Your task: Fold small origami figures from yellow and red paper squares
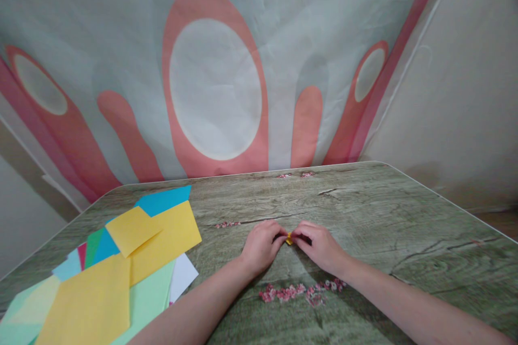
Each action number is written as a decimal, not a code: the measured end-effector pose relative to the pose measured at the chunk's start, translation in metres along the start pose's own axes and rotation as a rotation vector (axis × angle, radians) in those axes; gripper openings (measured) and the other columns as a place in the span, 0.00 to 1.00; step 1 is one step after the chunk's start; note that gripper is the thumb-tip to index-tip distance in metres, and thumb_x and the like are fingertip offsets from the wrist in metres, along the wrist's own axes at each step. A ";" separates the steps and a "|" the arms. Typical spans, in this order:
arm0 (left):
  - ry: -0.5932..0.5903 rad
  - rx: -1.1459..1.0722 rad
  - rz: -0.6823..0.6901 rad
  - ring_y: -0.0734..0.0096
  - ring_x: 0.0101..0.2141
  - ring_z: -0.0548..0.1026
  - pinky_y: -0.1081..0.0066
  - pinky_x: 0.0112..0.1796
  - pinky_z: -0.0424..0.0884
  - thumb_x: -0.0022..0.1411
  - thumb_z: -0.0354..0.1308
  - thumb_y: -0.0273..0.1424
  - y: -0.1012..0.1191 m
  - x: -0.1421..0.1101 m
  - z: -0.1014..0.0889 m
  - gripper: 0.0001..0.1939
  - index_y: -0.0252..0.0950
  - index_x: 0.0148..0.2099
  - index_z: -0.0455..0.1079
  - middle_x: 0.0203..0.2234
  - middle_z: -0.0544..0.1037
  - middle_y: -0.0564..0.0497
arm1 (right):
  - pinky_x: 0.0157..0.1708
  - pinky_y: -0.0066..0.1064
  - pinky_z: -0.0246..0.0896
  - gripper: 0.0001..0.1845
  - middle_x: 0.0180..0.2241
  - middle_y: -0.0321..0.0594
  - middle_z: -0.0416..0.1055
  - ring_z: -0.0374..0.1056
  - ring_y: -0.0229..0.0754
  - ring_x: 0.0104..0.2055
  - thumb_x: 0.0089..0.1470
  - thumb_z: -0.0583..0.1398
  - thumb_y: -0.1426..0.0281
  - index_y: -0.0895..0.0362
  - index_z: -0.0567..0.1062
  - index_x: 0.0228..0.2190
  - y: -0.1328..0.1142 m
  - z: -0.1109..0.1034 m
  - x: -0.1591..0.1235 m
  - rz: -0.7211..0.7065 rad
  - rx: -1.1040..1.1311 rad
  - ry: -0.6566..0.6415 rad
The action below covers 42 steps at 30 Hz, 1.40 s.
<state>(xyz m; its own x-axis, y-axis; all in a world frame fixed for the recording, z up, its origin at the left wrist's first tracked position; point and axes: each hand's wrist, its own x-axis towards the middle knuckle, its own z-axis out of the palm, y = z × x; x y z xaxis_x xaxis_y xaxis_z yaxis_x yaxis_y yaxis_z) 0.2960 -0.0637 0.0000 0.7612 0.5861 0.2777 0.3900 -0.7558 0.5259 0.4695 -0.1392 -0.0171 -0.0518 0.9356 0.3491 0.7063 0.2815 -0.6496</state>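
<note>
Between my two hands is a small yellow piece of paper (288, 238), mostly covered by my fingertips; its folded shape is too small to make out. My left hand (263, 243) pinches its left side with thumb and fingers. From the other side, my right hand (319, 245) grips the same piece, fingertips close to those of the left. Both hands are low over the middle of the wood-patterned table (356, 205).
Loose coloured sheets lie overlapping at the left: a large yellow sheet (91, 296), a smaller yellow sheet (131, 229), a blue sheet (168, 200), a light green sheet (151, 285) and a white sheet (183, 276). A printed backdrop (279, 38) hangs behind the table's far edge.
</note>
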 end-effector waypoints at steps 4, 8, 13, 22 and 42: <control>0.021 -0.047 -0.029 0.67 0.34 0.71 0.71 0.37 0.65 0.59 0.54 0.29 -0.002 0.000 0.002 0.05 0.38 0.35 0.71 0.31 0.74 0.51 | 0.32 0.29 0.58 0.06 0.28 0.36 0.69 0.65 0.39 0.32 0.55 0.57 0.73 0.54 0.74 0.29 0.000 -0.002 0.001 0.012 0.021 0.025; 0.086 -0.133 -0.082 0.69 0.32 0.71 0.72 0.35 0.64 0.60 0.53 0.30 -0.006 0.002 0.002 0.06 0.37 0.34 0.71 0.29 0.74 0.51 | 0.32 0.29 0.58 0.05 0.28 0.35 0.69 0.65 0.39 0.31 0.55 0.56 0.72 0.55 0.73 0.29 0.002 -0.004 0.003 0.038 0.067 0.089; 0.150 -0.252 -0.130 0.69 0.31 0.70 0.72 0.34 0.64 0.59 0.53 0.31 -0.010 0.005 0.003 0.07 0.35 0.32 0.71 0.27 0.74 0.50 | 0.31 0.29 0.58 0.06 0.28 0.35 0.69 0.65 0.38 0.31 0.56 0.55 0.71 0.55 0.71 0.29 0.001 -0.006 0.004 0.062 0.118 0.134; 0.244 -0.816 -0.322 0.71 0.30 0.71 0.73 0.34 0.67 0.55 0.58 0.37 -0.009 0.007 0.011 0.11 0.32 0.33 0.69 0.27 0.74 0.51 | 0.34 0.29 0.60 0.06 0.29 0.37 0.69 0.65 0.39 0.32 0.56 0.54 0.70 0.56 0.70 0.29 -0.005 -0.009 0.004 0.009 0.141 0.214; 0.154 -1.012 -0.450 0.71 0.27 0.74 0.73 0.31 0.68 0.50 0.62 0.40 0.009 0.005 0.005 0.19 0.29 0.38 0.72 0.28 0.77 0.47 | 0.34 0.33 0.63 0.07 0.30 0.40 0.68 0.65 0.41 0.34 0.58 0.52 0.71 0.55 0.70 0.32 -0.007 -0.009 0.000 -0.224 -0.004 0.246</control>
<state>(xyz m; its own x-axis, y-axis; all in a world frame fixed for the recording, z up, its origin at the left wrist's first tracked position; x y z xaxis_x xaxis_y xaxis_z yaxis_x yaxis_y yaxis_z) 0.3059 -0.0695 0.0018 0.5574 0.8291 -0.0432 -0.0408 0.0793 0.9960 0.4710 -0.1425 -0.0066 -0.0342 0.7709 0.6360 0.6997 0.4729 -0.5355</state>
